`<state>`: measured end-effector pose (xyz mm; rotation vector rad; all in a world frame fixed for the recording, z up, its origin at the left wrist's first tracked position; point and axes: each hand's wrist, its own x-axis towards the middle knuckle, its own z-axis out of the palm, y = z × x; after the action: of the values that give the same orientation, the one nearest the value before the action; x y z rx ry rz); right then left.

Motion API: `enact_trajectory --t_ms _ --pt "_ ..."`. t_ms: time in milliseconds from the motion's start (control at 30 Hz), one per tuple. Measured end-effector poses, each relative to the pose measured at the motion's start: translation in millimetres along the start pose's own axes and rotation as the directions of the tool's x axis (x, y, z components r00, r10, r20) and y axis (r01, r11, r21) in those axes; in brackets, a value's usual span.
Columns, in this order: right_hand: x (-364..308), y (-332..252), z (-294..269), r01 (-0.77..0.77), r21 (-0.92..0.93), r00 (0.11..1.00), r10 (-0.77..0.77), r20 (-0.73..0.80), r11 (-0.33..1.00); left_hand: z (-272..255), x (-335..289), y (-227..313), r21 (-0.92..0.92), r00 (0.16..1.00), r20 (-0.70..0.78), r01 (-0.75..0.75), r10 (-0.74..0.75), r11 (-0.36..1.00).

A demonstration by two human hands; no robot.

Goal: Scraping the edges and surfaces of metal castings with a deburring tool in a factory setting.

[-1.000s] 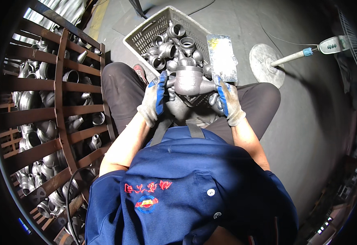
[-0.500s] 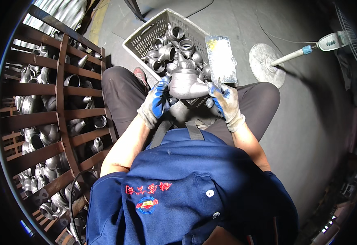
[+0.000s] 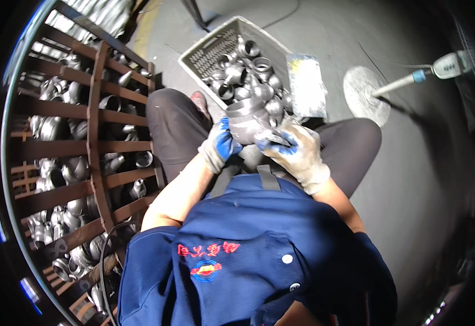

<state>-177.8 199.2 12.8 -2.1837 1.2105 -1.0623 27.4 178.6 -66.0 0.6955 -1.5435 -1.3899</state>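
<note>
A grey metal casting (image 3: 246,126), rounded, with a wide ringed mouth and a side spout, is held up over my lap. My left hand (image 3: 219,145), in a white and blue glove, is closed on its left side. The gloved right hand (image 3: 299,152) wraps round the spout end, its fingers curled and partly hiding it. Whether a small tool also lies in those fingers I cannot make out. Just beyond the casting stands a grey slotted plastic crate (image 3: 205,51) heaped with similar castings (image 3: 237,74).
At the left, a rusty slatted metal rack (image 3: 92,130) holds many more castings. A pale flat board (image 3: 307,89) lies against the crate's right side. Further right stands a fan with a round base (image 3: 365,95), and a cable crosses the floor. My knees flank the work.
The casting has turned and tilted, its mouth leaning left and its spout swinging toward me. My right hand has come inward and nearer. The whole view has shifted slightly.
</note>
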Motion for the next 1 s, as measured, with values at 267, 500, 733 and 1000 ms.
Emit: enact_trajectory --t_ms 267,500,733,1000 --pt "-4.5 16.7 -11.7 -0.51 0.556 0.855 0.458 0.244 0.657 -60.4 40.1 116.2 -0.079 0.77 -0.634 0.018 -0.064 0.997" --pt "-5.0 81.7 -44.9 -0.503 0.579 0.836 0.531 0.137 0.642 -220.7 4.9 254.6 0.868 0.574 -0.484 0.413 0.66 0.276" --pt "-10.9 174.8 -65.7 -0.648 0.438 0.657 0.748 -0.094 0.623 -381.1 -15.9 261.2 0.622 0.651 -0.696 0.757 0.302 -0.198" --pt "-23.6 217.7 -50.6 -0.948 0.261 0.24 0.947 0.211 0.182 -428.3 -5.3 331.4 0.458 0.558 -0.604 0.827 0.569 -0.325"
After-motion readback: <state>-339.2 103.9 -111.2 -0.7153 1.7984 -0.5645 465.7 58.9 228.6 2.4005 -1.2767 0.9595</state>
